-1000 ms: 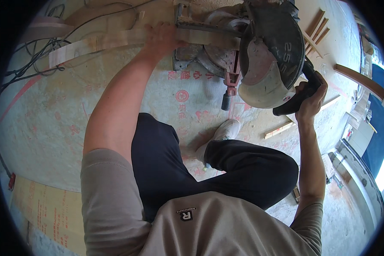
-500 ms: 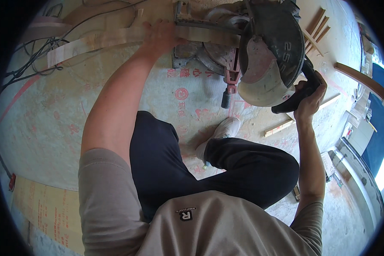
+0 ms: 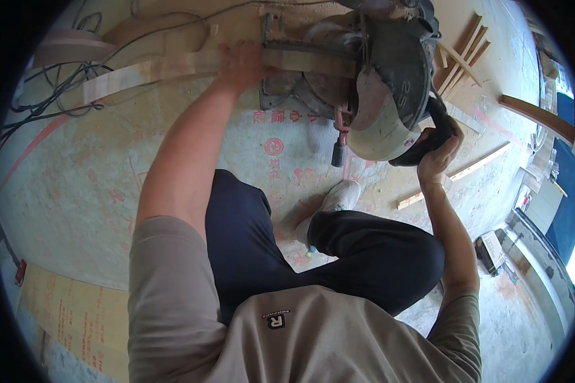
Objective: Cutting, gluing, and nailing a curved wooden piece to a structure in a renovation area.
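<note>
A black miter saw with a pale blade guard, grey metal base and red clamp handle sits low at the top centre. A long pale wooden board runs from the left across the saw's base toward the blade, its far end hidden by the saw head. My left hand grips the board just left of the base, fingertips over it. My right hand is wrapped round the saw's black handle, at the right of the saw head.
Tangled black cables lie at the left. Several loose timber strips and a separate pale strip lie at the right, near a brown beam. A printed protective sheet covers floor at lower left. My knees and white shoe are below the saw.
My right hand and the saw's handle have shifted left, with the saw head swinging slightly that way. My left hand remains on the board, which appears slightly shifted in the picture.
</note>
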`<state>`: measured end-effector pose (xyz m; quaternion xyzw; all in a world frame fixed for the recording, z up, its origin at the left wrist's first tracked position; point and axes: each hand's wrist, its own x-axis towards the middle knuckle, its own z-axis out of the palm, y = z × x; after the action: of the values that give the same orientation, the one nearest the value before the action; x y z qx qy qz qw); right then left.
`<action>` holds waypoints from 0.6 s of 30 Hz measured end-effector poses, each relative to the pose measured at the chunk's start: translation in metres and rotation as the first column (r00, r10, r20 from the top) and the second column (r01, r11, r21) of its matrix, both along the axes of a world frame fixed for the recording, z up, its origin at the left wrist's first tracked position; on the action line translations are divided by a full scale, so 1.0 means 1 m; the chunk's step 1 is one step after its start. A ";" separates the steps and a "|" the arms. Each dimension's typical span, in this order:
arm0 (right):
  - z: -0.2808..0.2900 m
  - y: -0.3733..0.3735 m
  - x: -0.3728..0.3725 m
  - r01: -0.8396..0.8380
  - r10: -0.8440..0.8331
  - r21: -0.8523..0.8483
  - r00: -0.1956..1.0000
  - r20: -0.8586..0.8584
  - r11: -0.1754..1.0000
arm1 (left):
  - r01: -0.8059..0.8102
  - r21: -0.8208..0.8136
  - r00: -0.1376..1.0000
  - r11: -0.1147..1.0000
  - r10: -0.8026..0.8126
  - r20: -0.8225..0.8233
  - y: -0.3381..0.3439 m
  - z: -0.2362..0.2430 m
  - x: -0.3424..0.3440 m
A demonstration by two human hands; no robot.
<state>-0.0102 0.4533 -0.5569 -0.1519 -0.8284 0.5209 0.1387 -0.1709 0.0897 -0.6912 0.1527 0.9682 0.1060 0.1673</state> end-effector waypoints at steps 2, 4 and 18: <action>0.006 -0.006 0.001 0.014 -0.014 -0.019 1.000 -0.009 1.000 | 0.008 -0.012 1.000 1.000 -0.008 -0.007 -0.003 -0.003 0.004; 0.017 -0.007 -0.006 0.026 -0.023 -0.075 0.999 0.035 0.997 | 0.018 -0.022 0.999 1.000 -0.018 -0.027 -0.003 0.000 0.000; 0.135 0.061 -0.218 -0.217 0.074 0.747 0.973 0.219 0.628 | -0.127 0.023 0.988 0.992 0.124 0.093 -0.080 0.194 0.087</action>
<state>-0.2280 0.5140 -0.4218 -0.0544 -0.9888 0.1156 0.0772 -0.0838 0.0093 -0.4974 0.0888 0.9657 0.1372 0.2020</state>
